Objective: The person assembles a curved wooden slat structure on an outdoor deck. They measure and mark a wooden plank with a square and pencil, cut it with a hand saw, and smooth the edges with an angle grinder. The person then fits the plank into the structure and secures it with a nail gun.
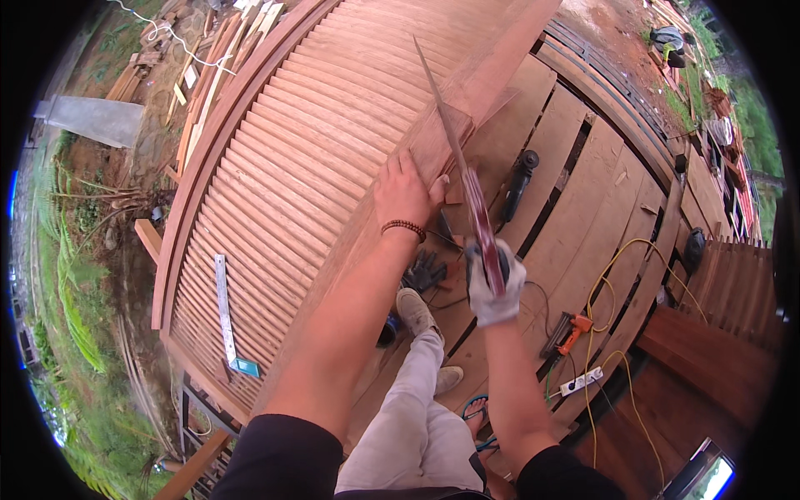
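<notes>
A handsaw with a reddish-brown handle (480, 218) is in my right hand (495, 285), which wears a pale glove and is closed around the grip. Its thin blade (443, 110) points away from me, edge-on, across a short wooden board (439, 143). My bare left hand (403, 193), with a beaded bracelet at the wrist, grips that board, fingers on top and thumb at its right edge. Beneath lies a large slatted wooden panel (292, 158), its long side rail (321, 287) running under my left forearm. Whether the saw teeth touch the wood, I cannot tell.
A try square (223, 308) lies on the slats. On the plank floor (575, 200) to the right are an angle grinder (520, 185), an orange nail gun (570, 335), a power strip (581, 382) and a yellow hose (602, 350). Dark gloves (423, 272) lie near my feet; another person's sandalled foot (475, 410) is close.
</notes>
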A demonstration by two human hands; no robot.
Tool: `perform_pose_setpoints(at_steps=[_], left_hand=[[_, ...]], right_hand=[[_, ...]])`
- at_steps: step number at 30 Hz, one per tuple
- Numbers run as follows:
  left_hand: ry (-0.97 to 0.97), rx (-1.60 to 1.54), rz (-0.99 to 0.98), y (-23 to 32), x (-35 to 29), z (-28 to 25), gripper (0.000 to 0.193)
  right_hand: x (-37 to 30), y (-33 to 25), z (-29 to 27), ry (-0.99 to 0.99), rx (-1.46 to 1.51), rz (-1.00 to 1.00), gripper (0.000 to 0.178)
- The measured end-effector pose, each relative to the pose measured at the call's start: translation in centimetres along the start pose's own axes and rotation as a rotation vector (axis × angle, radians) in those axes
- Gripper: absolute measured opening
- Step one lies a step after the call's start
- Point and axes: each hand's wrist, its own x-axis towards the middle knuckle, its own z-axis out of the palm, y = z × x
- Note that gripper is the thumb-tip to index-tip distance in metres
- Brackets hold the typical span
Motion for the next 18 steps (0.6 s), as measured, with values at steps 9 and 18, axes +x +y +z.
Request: perform_pose_setpoints(at_steps=[9, 18], left_hand=[[-0.047, -0.007, -0.026, 0.4, -0.2, -0.6, 0.078], [-0.061, 0.015, -0.057, -0.8, -0.2, -1.1, 0.079]], right_hand=[[-0.1, 0.8, 0.1, 0.013, 0.08, 0.066, 0.014], [-12.7, -1.9, -7.1, -0.105, -0.035, 0.165, 0.013]])
